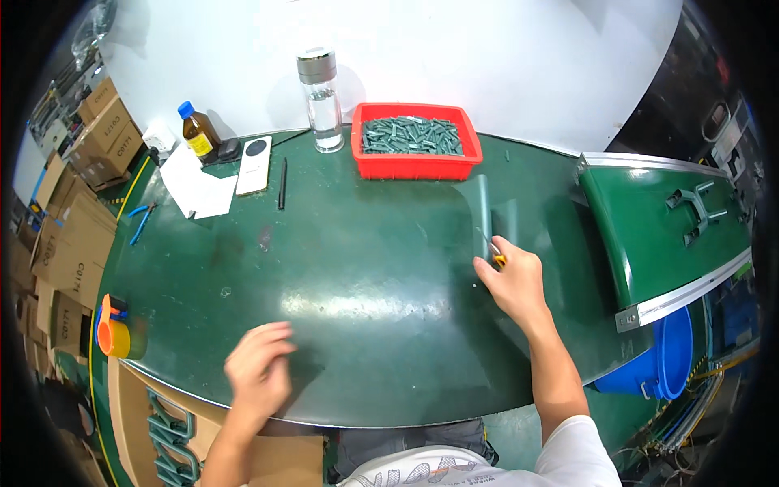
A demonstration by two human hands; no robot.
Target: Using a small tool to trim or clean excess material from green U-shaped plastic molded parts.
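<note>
My right hand (517,284) is closed around a small tool with a yellow-and-dark handle (499,260); its kind is mostly hidden by the fingers. Just beyond the fingertips a long green strip (484,203) shows, smeared by motion, and I cannot tell whether the hand touches it. Low over the near left of the table, my left hand (261,369) is loosely bent, its fingers somewhat blurred and apart, with nothing visible in them. A red bin (418,169) full of small green pieces (410,135) stands at the far middle of the green table (357,243).
Right of the table, a green conveyor (649,235) carries a green frame-like part (696,213); a blue bucket (661,357) stands below. A glass bottle (326,114), phone (254,165), pen (282,183), pliers (142,223) and orange tape dispenser (112,333) lie around. A carton (134,414) holds green parts.
</note>
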